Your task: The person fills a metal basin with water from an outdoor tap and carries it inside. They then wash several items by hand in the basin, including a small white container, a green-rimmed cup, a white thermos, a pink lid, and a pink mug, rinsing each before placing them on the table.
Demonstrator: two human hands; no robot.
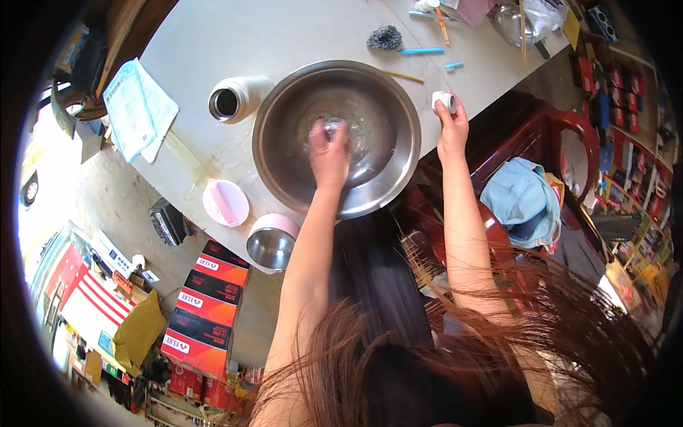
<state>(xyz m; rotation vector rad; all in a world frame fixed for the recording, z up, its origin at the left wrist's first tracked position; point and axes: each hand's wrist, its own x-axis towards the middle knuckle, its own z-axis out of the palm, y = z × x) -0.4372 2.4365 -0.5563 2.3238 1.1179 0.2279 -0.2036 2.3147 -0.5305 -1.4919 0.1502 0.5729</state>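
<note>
White cylindrical piece (444, 97), upper right, pinched in my right hand (453, 130); leftward, left hand (329, 158) half-curled, hold unclear, in round steel basin (283, 135).

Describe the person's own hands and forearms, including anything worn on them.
The left hand and right hand are ungloved. The left forearm and right forearm are slim and bare, with no sleeve, watch or bracelet visible. Motion blur on the left hand leaves any ring there uncertain.

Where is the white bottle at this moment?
In the head view, the white bottle is on the table, left of centre, just left of the metal basin and to the right of the pale blue papers.
</note>
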